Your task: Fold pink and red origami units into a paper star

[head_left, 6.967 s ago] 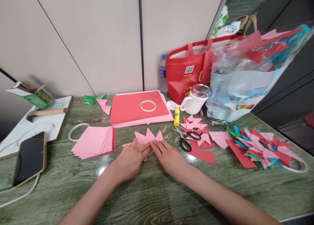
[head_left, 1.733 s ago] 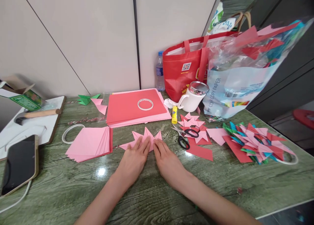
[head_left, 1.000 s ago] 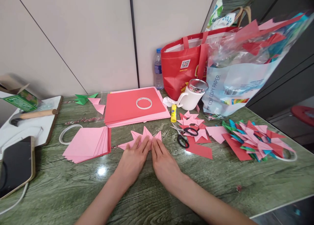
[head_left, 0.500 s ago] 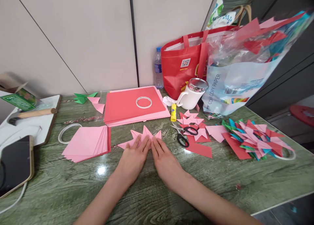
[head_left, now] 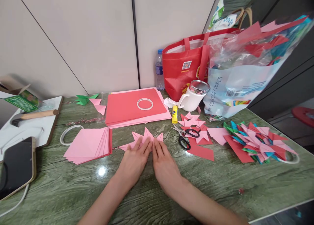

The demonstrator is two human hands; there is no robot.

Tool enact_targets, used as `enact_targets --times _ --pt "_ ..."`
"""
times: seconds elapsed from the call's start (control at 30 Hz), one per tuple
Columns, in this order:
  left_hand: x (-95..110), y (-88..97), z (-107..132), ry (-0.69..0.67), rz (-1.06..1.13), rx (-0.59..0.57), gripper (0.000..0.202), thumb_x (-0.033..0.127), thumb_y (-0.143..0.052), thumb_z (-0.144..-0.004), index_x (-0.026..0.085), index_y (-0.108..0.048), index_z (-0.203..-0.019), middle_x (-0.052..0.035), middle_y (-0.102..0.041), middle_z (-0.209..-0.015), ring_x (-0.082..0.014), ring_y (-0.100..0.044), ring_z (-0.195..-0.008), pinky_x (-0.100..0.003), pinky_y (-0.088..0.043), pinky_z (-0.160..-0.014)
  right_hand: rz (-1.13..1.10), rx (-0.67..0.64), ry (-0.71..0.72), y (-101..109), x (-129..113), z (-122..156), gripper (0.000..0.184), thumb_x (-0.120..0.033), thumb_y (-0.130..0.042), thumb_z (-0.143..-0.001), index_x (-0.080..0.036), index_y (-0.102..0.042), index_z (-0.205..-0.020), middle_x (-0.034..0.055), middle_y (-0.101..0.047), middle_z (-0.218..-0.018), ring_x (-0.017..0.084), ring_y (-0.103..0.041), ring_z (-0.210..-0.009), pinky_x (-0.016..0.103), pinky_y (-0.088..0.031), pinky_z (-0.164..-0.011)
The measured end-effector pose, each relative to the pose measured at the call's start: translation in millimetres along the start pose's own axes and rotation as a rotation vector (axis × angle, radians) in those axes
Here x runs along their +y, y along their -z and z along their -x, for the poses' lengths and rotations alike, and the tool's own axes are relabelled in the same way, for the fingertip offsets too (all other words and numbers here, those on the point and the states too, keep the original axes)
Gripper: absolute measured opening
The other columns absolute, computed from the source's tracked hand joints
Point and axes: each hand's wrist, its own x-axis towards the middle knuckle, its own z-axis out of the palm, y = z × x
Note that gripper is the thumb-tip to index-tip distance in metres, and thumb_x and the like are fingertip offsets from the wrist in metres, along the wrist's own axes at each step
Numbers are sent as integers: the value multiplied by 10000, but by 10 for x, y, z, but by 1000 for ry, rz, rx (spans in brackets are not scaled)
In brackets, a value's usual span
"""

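Two hands at it: left hand (head_left: 134, 159) and right hand (head_left: 166, 164) lie fingers-down on the spiky pink paper (head_left: 146, 134) on the counter (head_left: 144, 205). Can't tell if either grip's pinching. Looks like crease-pressing; next move probably wants even pressure.

Front-right tabletop (head_left: 220, 189): is leaving bare passage.
Pink paper stack (head_left: 87, 143): is blocking the left hand's (head_left: 134, 159) left.
Scissors (head_left: 182, 133): are obstructing the right hand's (head_left: 166, 166) right.
Red bag (head_left: 178, 77): is walling off the back right.
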Motion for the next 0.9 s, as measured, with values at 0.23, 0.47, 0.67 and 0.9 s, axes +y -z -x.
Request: enact_targets --times 0.23,0.47,0.67,0.9 --pt "-1 9 -6 -6 0 -2 629 -23 -343 -791 220 -362 -1371 -50 -304 -1474 -272 -323 -1320 -468 -498 -883 -52 -45 -30 19 -32 0 540 -57 -509 -708 106 -490 -1222 279 -460 -1307 339 -401 -1257 442 -357 -1052" --pt "-11 -7 -5 -20 1 9 631 -23 -336 -787 210 -359 -1373 -48 -290 -1479 -284 -323 -1319 -487 -498 -877 -58 -3 -14 42 9 -13 504 -50 -491 -718 93 -510 -1202 271 -497 -1279 330 -427 -1237 443 -379 -1044" --pt "-25 -3 4 -24 39 9 630 -22 -353 -777 241 -394 -1348 -58 -279 -1486 -270 -319 -1324 -479 -482 -895 -130 84 42 60 160 168 422 -32 -412 -810 34 -512 -1214 231 -471 -1322 290 -335 -1308 413 -431 -1009" --pt "-31 3 -3 -28 39 6 631 -15 -369 -766 225 -385 -1349 -75 -303 -1477 -269 -313 -1328 -479 -482 -892 -120 111 96 46 226 193 350 -147 -410 -893 7 -568 -1165 190 -514 -1300 269 -401 -1272 379 -419 -1018"
